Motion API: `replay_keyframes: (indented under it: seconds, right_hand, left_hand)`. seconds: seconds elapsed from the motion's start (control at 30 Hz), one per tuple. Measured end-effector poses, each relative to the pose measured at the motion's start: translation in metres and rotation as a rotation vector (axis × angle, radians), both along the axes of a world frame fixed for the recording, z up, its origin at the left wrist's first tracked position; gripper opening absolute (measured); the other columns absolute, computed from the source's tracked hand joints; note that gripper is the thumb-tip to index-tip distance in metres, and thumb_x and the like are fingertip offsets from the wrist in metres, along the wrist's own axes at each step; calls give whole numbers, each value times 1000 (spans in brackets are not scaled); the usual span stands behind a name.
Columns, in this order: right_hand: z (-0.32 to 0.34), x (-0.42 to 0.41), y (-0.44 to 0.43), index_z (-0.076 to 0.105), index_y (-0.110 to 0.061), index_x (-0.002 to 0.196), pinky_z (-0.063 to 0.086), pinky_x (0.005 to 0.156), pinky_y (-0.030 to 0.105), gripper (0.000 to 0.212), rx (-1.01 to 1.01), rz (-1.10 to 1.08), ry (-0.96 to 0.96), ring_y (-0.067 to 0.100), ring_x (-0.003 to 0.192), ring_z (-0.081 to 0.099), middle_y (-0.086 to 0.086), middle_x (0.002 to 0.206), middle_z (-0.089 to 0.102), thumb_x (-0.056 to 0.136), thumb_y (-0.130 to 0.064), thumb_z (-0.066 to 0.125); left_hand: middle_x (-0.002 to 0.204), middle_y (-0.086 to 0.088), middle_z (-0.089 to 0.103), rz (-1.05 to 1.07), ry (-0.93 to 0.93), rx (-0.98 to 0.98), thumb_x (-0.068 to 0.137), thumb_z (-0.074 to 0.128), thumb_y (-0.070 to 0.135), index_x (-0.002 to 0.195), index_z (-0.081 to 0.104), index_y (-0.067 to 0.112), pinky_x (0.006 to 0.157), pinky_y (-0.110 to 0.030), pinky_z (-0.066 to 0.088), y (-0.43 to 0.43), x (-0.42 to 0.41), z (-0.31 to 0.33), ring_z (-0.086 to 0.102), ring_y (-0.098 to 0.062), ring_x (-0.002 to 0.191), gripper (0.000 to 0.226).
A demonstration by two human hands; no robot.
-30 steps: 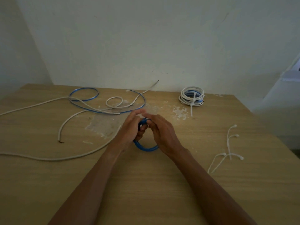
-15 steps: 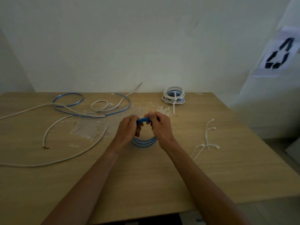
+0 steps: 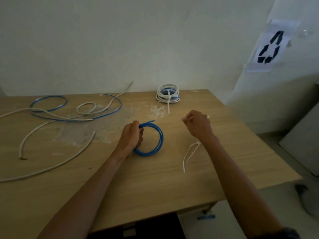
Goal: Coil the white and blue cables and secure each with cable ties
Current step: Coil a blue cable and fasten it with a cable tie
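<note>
Pale walls stand behind a wooden table [image 3: 155,183], and a recycling sign [image 3: 269,47] hangs on the right wall. The person's left hand [image 3: 131,137] grasps the blue coil [image 3: 155,140], the fingers wrapped around its left side; the rest of the coil rests on the table just right of these fingers. The right hand [image 3: 198,125] is closed on a white cable tie [image 3: 208,116], whose end shows beyond the fingers. 2 more ties [image 3: 189,155] lie near the right wrist. Beyond both hands sits a tied bundle [image 3: 168,95]. Loose cables [image 3: 69,114], white and blue, lie far left of the left fingers.
</note>
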State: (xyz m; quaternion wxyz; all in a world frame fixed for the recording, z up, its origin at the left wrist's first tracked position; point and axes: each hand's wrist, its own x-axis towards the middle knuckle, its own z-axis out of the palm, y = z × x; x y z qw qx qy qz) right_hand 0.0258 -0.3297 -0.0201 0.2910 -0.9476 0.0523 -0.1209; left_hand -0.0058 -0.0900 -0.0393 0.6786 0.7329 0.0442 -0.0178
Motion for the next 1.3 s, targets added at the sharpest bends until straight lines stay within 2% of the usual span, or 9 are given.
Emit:
replay_keyframes:
  seconds: [0.13, 0.3, 0.43, 0.53, 0.63, 0.8, 0.93, 1.13, 1.3]
  right_hand:
    - [13, -11, -51, 73, -24, 85, 55, 84, 33, 22, -195, 342, 440, 12, 83, 69, -4, 84, 73, 83, -2, 73]
    - [12, -11, -44, 74, -20, 79, 46, 63, 19, 20, -251, 408, 484, 2, 66, 61, -7, 70, 69, 75, -2, 82]
    - [11, -1, -30, 72, -23, 79, 53, 77, 30, 15, -164, 353, 217, 8, 80, 65, -5, 84, 71, 81, -10, 80]
    - [13, -1, 4, 71, -16, 84, 52, 63, 23, 8, 140, 281, -112, 8, 64, 68, -4, 75, 71, 84, -15, 79]
    - [15, -9, 51, 72, -16, 81, 53, 60, 22, 10, 409, 323, -266, 6, 58, 64, -4, 67, 70, 81, -15, 82]
    - [7, -20, 115, 71, -7, 79, 52, 60, 22, 13, 617, 382, -317, 5, 60, 60, 3, 68, 66, 78, -8, 84]
    - [-5, -26, 153, 71, -9, 79, 54, 65, 23, 12, 629, 386, -439, 10, 67, 65, 3, 76, 67, 78, -8, 84]
    - [-17, -36, 178, 77, -6, 90, 61, 76, 28, 14, 783, 365, -334, 13, 78, 73, 1, 85, 74, 77, -7, 84]
    - [-21, -41, 176, 74, -9, 102, 60, 79, 26, 21, 803, 369, -251, 11, 81, 74, 0, 90, 76, 83, -1, 77]
  left_hand:
    - [49, 3, 21, 19, -15, -19, 100, 32, 18, 59, 29, 21, 43, -26, 16, 6, 0, -3, 16, -12, 40, 42]
    - [50, 4, 22, 66, -36, -26, 101, 33, 19, 59, 31, 20, 43, -26, 17, 7, -1, -6, 17, -11, 40, 42]
    - [47, 5, 26, 210, -70, -43, 99, 34, 23, 58, 34, 21, 45, -27, 19, 16, 4, -12, 20, -13, 39, 42]
    - [47, 3, 37, 441, -125, 15, 91, 36, 32, 54, 40, 20, 52, -38, 28, 32, 11, -13, 33, -20, 43, 39]
    - [50, 0, 40, 597, -134, -48, 83, 35, 41, 54, 42, 21, 57, -42, 31, 53, 19, -15, 36, -22, 47, 35]
    - [54, 0, 35, 677, -67, -240, 77, 38, 41, 59, 40, 19, 54, -37, 22, 68, 28, -17, 29, -19, 48, 28]
    - [41, 8, 35, 673, -64, -319, 95, 37, 23, 60, 40, 18, 48, -30, 23, 64, 28, -14, 30, -14, 37, 35]
    - [40, -1, 41, 368, -99, -151, 101, 35, 20, 60, 48, 10, 45, -28, 31, 52, 20, -8, 37, -14, 34, 44]
    - [48, 2, 42, 279, -204, -134, 106, 39, 21, 92, 67, -2, 46, -27, 33, 50, 20, -10, 38, -13, 40, 39]
